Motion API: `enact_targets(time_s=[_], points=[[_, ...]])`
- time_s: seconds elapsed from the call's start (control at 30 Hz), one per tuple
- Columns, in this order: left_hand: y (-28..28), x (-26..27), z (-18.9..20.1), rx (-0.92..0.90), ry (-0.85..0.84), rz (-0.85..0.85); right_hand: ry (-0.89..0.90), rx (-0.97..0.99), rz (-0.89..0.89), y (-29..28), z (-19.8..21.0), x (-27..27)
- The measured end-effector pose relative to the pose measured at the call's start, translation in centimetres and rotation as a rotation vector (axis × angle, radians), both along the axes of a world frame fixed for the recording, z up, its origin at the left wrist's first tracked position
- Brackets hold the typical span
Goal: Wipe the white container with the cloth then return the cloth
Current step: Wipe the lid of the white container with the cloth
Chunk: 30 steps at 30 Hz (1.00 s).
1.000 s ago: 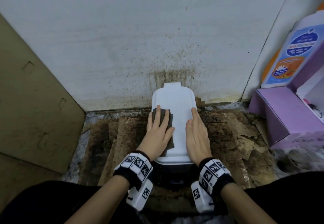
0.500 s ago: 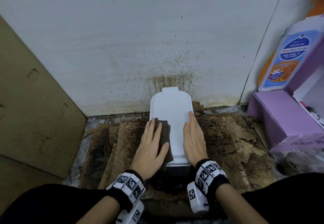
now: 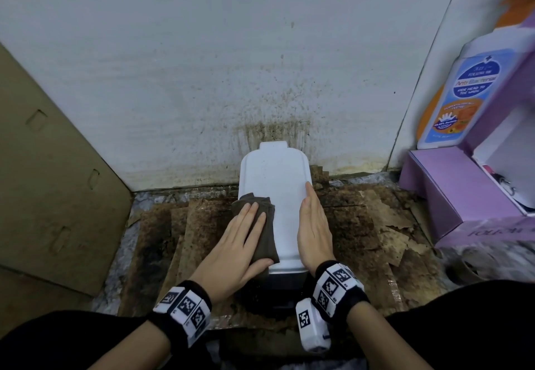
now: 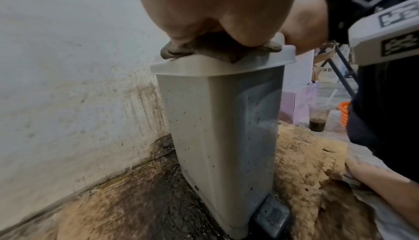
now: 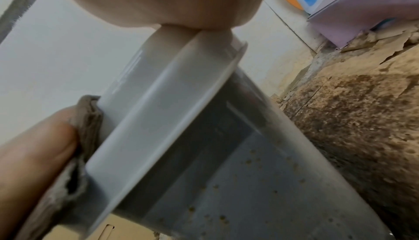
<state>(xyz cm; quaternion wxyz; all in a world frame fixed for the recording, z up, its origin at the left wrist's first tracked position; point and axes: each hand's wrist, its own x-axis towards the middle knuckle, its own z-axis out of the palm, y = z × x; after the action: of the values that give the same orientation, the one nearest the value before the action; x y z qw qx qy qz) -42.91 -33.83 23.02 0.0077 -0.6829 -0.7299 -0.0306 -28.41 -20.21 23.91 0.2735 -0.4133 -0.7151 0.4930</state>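
A tall white container with a flat lid stands on the stained floor against the wall. A folded dark brown cloth lies on the lid's left edge. My left hand presses flat on the cloth with straight fingers, the thumb along its near edge. My right hand lies flat along the lid's right edge, fingers straight. The container's grey side is speckled with brown spots.
Soggy brown cardboard covers the floor around the container. A cardboard sheet leans at the left. A purple box and a wash bottle stand at the right. A plastic cup with dark drink sits beyond the container.
My left hand has slid the cloth toward the lid's left edge and nearer to me. The right hand stays on the right edge.
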Motion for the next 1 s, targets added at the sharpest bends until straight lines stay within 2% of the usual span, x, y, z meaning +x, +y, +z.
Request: enact_targets(time_s=[0.33, 0.47, 0.57, 0.63, 0.83, 1.0], points=[[1.0, 2.0, 1.2, -0.031, 0.103, -0.009, 0.0, 0.008, 0.008, 0.0, -0.1, 0.0], [1.6, 2.6, 1.6, -0.024, 0.067, -0.034, -0.019, 0.012, 0.018, -0.1, 0.0, 0.0], [2.0, 2.8, 1.8, 0.022, -0.107, 0.025, -0.027, 0.023, 0.028, -0.1, 0.0, 0.0], [2.0, 2.8, 1.9, 0.046, -0.16, 0.067, -0.018, 0.026, 0.035, -0.1, -0.1, -0.1], [2.8, 3.5, 2.1, 0.051, 0.011, 0.217, -0.014, 0.037, 0.031, 0.0, -0.4, 0.0], [3.1, 3.7, 2.0, 0.089, -0.029, 0.271, -0.014, 0.043, 0.025, 0.0, -0.3, -0.1]])
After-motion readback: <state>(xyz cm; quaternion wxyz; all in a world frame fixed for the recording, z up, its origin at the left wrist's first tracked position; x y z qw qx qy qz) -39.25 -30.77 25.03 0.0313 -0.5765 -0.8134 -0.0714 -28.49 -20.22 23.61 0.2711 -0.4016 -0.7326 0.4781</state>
